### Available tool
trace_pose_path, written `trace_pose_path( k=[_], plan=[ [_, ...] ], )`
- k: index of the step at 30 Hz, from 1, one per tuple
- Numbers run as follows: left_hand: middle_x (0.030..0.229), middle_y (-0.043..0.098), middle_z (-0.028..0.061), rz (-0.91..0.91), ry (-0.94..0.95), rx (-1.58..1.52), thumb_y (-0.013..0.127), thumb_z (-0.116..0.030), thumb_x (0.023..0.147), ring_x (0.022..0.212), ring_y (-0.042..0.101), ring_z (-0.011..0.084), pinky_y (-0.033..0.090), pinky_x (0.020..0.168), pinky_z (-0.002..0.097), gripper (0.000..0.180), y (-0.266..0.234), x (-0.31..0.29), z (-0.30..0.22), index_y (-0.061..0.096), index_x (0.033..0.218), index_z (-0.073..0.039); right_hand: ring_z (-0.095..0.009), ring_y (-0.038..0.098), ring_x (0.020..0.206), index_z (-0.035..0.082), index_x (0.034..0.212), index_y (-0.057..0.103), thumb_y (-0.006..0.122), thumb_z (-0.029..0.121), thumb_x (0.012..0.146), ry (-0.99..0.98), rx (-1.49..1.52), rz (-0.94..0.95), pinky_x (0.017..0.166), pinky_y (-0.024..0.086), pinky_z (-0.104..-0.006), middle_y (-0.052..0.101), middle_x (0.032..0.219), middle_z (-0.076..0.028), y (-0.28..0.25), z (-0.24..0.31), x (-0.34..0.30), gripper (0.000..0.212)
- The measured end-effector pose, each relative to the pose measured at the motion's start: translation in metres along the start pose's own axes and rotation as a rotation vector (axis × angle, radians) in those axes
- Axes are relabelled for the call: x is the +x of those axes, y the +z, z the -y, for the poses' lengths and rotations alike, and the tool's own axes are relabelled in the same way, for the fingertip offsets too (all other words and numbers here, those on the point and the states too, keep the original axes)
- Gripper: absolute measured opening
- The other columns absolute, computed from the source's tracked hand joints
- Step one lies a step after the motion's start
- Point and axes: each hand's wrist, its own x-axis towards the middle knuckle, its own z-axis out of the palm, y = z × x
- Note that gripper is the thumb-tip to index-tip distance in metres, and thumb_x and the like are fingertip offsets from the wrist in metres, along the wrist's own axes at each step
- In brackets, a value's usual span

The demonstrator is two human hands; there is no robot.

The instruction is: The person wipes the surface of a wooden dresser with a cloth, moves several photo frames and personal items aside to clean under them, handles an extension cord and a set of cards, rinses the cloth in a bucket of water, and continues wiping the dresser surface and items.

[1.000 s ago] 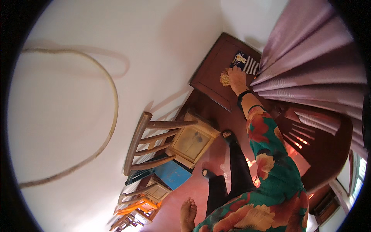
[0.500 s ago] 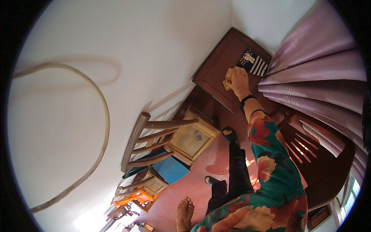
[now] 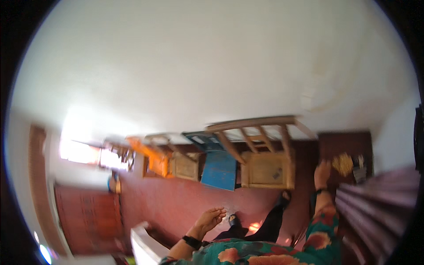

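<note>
Right hand (image 3: 322, 169) grip open, empty; yellow bundle (image 3: 342, 164) just beyond its fingertips on dark bench (image 3: 342, 143). Left hand (image 3: 211, 218) far off, open.

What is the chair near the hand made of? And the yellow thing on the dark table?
The chair looks like plain light wood: pale brown slats and seat, matte. The yellow thing by the right hand is too blurred to be sure; it looks rough, perhaps woven or fibrous. The table looks like dark stained wood.

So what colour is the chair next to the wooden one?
Blue chair, beside the plain wooden chair; the head view shows it.
</note>
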Motion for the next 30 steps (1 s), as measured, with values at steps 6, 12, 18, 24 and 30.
trace_pose_path(
  k=[6, 12, 18, 24, 30],
  plan=[
    [0.110, 0.063, 0.0128, 0.216, 0.157, -0.227, 0.049, -0.010, 0.101, 0.097, 0.066, 0.0183, 0.057, 0.075, 0.0228, 0.022, -0.093, -0.017, 0.003, 0.051, 0.119, 0.002, -0.041, 0.058, 0.090, 0.004, 0.090, 0.060, 0.055, 0.011, 0.086, -0.198, 0.179, 0.491, 0.079, 0.047, -0.0495, 0.061, 0.095, -0.023, 0.042, 0.146, -0.109, 0.010],
    [0.105, 0.067, 0.0124, 0.211, 0.380, -0.539, 0.051, -0.010, 0.099, 0.093, 0.068, 0.0196, 0.059, 0.073, 0.0234, 0.022, -0.232, -0.037, 0.013, 0.054, 0.118, 0.001, -0.037, 0.060, 0.081, 0.002, 0.083, 0.061, 0.055, 0.009, 0.085, -0.531, 0.269, 0.815, 0.073, 0.048, -0.0458, 0.062, 0.086, -0.021, 0.049, 0.281, -0.232, 0.009],
    [0.080, 0.062, 0.0027, 0.035, 0.572, -0.958, 0.052, -0.014, 0.100, 0.063, 0.056, 0.0105, 0.047, 0.055, 0.0203, 0.014, -0.384, -0.083, 0.021, 0.059, 0.107, -0.004, -0.031, 0.057, 0.060, -0.003, 0.082, 0.061, 0.051, 0.008, 0.091, -0.314, -0.015, 1.138, 0.061, 0.050, -0.0417, 0.059, 0.073, -0.019, 0.053, 0.349, -0.300, 0.018],
    [0.071, 0.054, 0.0004, -0.057, 0.727, -1.313, 0.052, -0.017, 0.100, 0.054, 0.045, 0.0084, 0.038, 0.051, 0.0211, 0.011, -0.509, -0.124, 0.046, 0.058, 0.099, -0.007, -0.021, 0.051, 0.048, 0.001, 0.073, 0.061, 0.053, 0.016, 0.095, 0.201, -0.418, 1.353, 0.043, 0.040, -0.0368, 0.059, 0.062, -0.012, 0.059, 0.452, -0.312, 0.028],
    [0.080, 0.059, 0.0045, -0.302, 0.802, -1.437, 0.050, -0.011, 0.100, 0.063, 0.054, 0.0127, 0.047, 0.057, 0.0229, 0.010, -0.587, -0.122, 0.037, 0.057, 0.104, -0.005, -0.027, 0.057, 0.051, 0.006, 0.071, 0.063, 0.057, 0.013, 0.087, -1.632, -1.225, 1.269, 0.044, 0.041, -0.0410, 0.064, 0.068, -0.014, 0.148, 0.561, -0.302, 0.019]
  ],
)
